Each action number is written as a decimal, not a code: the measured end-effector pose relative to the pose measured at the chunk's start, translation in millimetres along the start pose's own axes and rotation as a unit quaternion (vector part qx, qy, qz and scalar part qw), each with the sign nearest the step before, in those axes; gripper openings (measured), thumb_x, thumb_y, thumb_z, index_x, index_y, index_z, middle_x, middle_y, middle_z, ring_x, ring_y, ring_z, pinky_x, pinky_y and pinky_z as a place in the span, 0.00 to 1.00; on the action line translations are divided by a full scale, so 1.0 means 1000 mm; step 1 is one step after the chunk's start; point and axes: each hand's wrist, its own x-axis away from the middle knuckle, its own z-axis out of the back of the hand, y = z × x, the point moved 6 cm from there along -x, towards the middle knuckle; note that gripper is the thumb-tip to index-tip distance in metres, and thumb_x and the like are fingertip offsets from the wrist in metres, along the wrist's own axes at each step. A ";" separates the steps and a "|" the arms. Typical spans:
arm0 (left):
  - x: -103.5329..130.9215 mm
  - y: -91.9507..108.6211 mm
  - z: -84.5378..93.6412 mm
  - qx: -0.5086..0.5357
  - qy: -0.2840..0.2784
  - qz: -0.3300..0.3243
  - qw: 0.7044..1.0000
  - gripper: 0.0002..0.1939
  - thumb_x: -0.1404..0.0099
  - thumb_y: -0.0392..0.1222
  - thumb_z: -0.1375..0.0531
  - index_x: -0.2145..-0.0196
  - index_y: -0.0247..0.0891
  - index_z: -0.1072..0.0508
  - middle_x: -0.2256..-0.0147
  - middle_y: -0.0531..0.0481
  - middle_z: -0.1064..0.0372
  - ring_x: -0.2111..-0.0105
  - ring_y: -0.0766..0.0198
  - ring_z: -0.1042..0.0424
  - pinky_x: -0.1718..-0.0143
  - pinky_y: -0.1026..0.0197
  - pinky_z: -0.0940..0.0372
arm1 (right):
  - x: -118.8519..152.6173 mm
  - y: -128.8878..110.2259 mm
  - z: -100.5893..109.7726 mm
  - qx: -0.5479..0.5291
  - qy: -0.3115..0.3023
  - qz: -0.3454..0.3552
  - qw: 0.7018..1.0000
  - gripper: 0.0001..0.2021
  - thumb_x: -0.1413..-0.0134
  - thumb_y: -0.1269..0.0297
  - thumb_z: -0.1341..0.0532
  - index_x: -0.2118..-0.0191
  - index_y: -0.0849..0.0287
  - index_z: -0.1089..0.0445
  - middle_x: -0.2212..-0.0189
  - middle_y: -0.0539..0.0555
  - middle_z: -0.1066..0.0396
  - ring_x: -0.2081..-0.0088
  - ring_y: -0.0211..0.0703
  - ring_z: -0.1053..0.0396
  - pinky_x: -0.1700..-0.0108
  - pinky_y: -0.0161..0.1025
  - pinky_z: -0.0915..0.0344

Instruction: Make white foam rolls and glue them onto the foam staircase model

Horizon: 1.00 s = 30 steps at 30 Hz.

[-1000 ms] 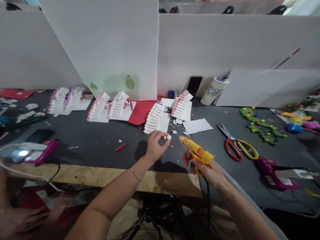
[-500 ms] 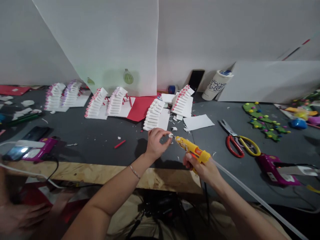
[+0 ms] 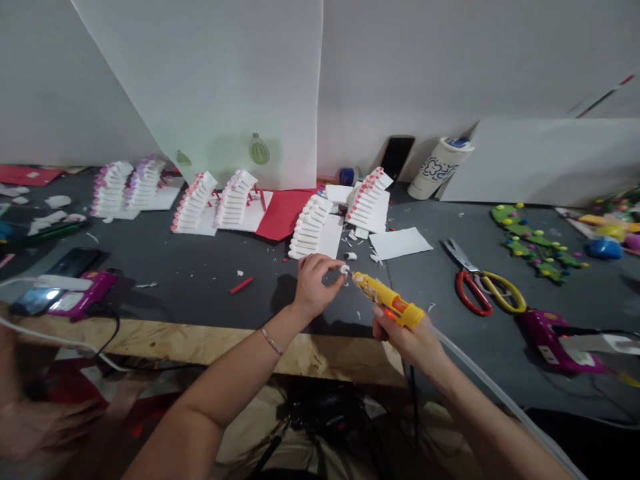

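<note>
Between thumb and forefinger, my left hand (image 3: 316, 287) pinches a small white piece (image 3: 344, 269), too small to name surely. My right hand (image 3: 400, 331) grips a yellow hot glue gun (image 3: 385, 295), its nozzle close to the white piece; whether they touch I cannot tell. A long clear glue stick (image 3: 480, 370) trails from the gun's back over my forearm. Just beyond my left hand stands a curved white stepped model (image 3: 307, 227) with rounded white ends. Behind it to the right is a similar one with red tips (image 3: 369, 193). White scraps (image 3: 351, 256) lie close by.
Scissors (image 3: 465, 267) with red and yellow handles lie at right, beside a purple power strip (image 3: 555, 343). A patterned cup (image 3: 440, 168) and a phone (image 3: 397, 157) stand by the wall. More stepped models (image 3: 195, 203) line the left. Another person's hand (image 3: 55, 420) shows at lower left.
The view has shifted slightly. The glue gun's tip has drawn a little away from the white piece, and my left hand keeps its pinch.
</note>
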 end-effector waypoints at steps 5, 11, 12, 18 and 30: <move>0.000 0.000 0.002 0.012 0.020 -0.003 1.000 0.06 0.40 0.39 0.38 0.63 0.41 0.26 0.68 0.52 0.30 0.67 0.63 0.30 0.57 0.56 0.40 | -0.001 0.004 0.000 0.001 -0.011 0.007 1.000 0.27 0.46 0.43 0.46 0.86 0.57 0.34 0.87 0.51 0.35 0.83 0.35 0.39 0.78 0.33 0.41; 0.000 -0.003 0.001 0.030 0.023 0.022 0.999 0.06 0.40 0.39 0.38 0.63 0.41 0.26 0.68 0.52 0.30 0.68 0.63 0.31 0.58 0.57 0.39 | -0.001 0.001 0.002 -0.017 -0.019 0.012 1.000 0.28 0.46 0.40 0.46 0.86 0.57 0.33 0.87 0.52 0.35 0.83 0.36 0.39 0.79 0.34 0.42; 0.000 -0.004 0.001 0.035 0.023 0.026 0.999 0.06 0.40 0.39 0.38 0.63 0.41 0.26 0.68 0.52 0.30 0.68 0.63 0.31 0.58 0.57 0.39 | -0.001 0.000 0.002 -0.022 -0.023 0.012 0.999 0.28 0.46 0.40 0.46 0.85 0.56 0.33 0.87 0.52 0.35 0.83 0.36 0.39 0.79 0.34 0.42; 0.000 -0.006 -0.002 0.048 0.005 0.034 0.998 0.07 0.39 0.41 0.38 0.62 0.41 0.26 0.68 0.51 0.30 0.68 0.63 0.31 0.58 0.56 0.38 | 0.003 -0.009 0.004 -0.083 -0.052 0.023 0.995 0.29 0.47 0.37 0.46 0.84 0.56 0.34 0.87 0.52 0.34 0.83 0.37 0.38 0.79 0.35 0.40; 0.001 -0.020 -0.004 0.132 0.038 0.097 0.986 0.06 0.38 0.41 0.38 0.63 0.40 0.25 0.70 0.52 0.32 0.70 0.65 0.32 0.64 0.61 0.35 | -0.023 0.012 0.075 -0.325 0.130 -0.023 0.937 0.22 0.46 0.39 0.47 0.66 0.53 0.30 0.64 0.57 0.27 0.70 0.44 0.29 0.83 0.34 0.43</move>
